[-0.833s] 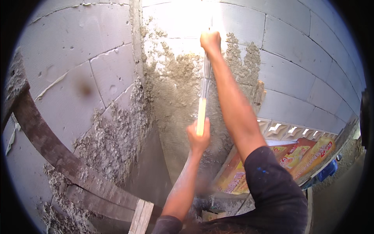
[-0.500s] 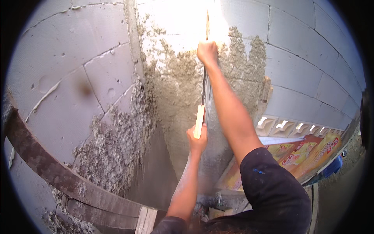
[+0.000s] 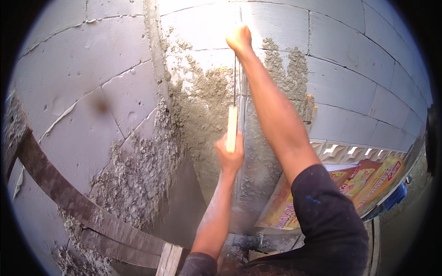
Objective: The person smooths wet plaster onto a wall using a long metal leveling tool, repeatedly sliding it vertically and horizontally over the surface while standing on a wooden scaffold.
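Observation:
Both my hands are on one long, thin tool, seen edge-on against the wall; its exact kind I cannot make out. It has a pale wooden grip (image 3: 232, 126) at its lower end and a narrow dark length (image 3: 235, 85) above. My left hand (image 3: 229, 154) is closed round the wooden grip. Higher up, in bright glare, my right hand (image 3: 239, 39) is closed round the tool's upper part. Behind it, rough wet mortar (image 3: 202, 94) covers part of the block wall. A narrow vertical strip (image 3: 244, 85) runs on the wall just right of the tool.
On the left, a block wall (image 3: 106, 41) with mortar splatter (image 3: 138, 179) meets this one in a corner. A dark curved-looking beam (image 3: 87, 207) crosses the lower left, beside a wooden piece (image 3: 169, 260). At right are vent blocks (image 3: 338, 150) and a printed colourful banner (image 3: 363, 181).
Both hands and the tool have moved up the wall and slightly left. My grip on the tool stays closed, and the view has shifted a little.

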